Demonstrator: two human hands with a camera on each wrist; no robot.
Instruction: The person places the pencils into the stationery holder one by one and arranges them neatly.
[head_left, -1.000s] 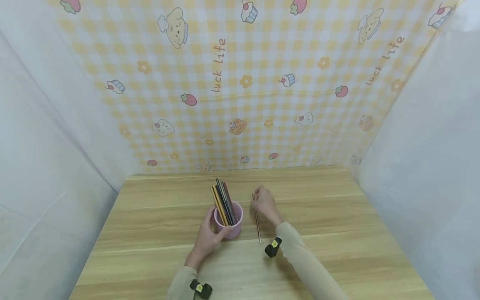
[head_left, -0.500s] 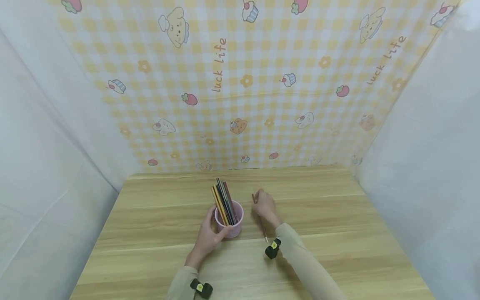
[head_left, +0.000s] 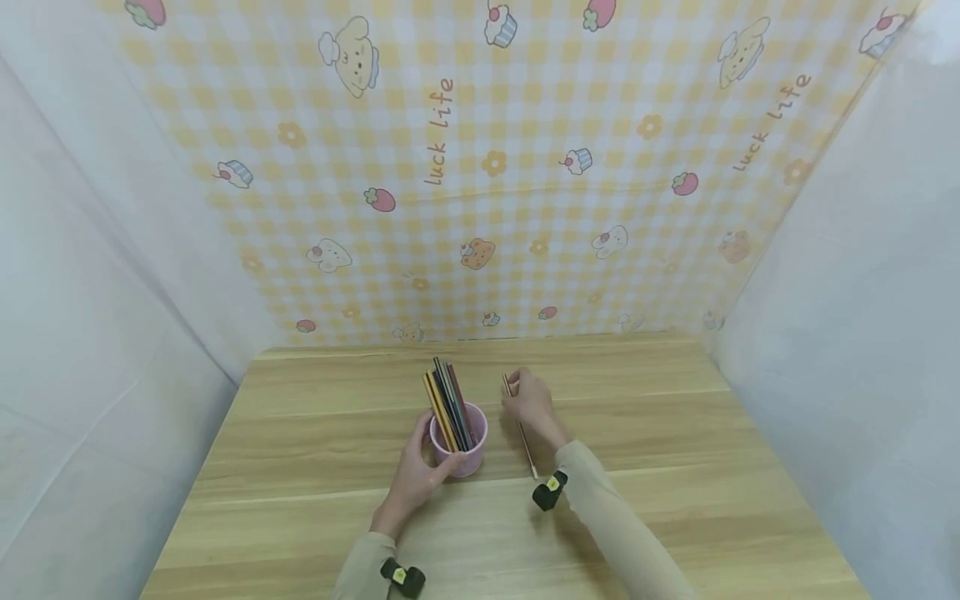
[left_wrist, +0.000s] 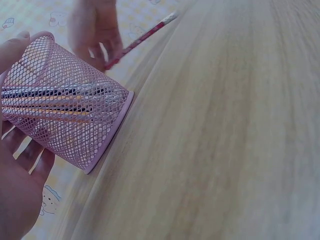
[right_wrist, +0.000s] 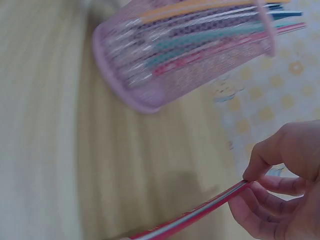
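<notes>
A pink mesh pencil cup (head_left: 470, 463) stands upright on the wooden table, with several pencils (head_left: 444, 404) leaning left in it. My left hand (head_left: 411, 482) holds the cup, thumb on the near side and fingers round the left side. To the right of the cup, my right hand (head_left: 531, 406) pinches a red pencil (right_wrist: 197, 214) close to its far end, between thumb and fingers. This pencil slants toward me, its pale end by the right wrist. Through the cup's mesh (left_wrist: 70, 112) in the left wrist view, orange and dark pencils show.
The wooden table (head_left: 315, 467) extends round both hands. A yellow checked cloth (head_left: 480, 208) with cartoon prints hangs behind its back edge. White sheets (head_left: 112, 333) close off the left and right sides. Each sleeved wrist carries a small black camera (head_left: 402, 577).
The red pencil's near end has swung to the right, and its far end has moved up slightly in the head view with my right hand. My left hand and the cup have stayed put.
</notes>
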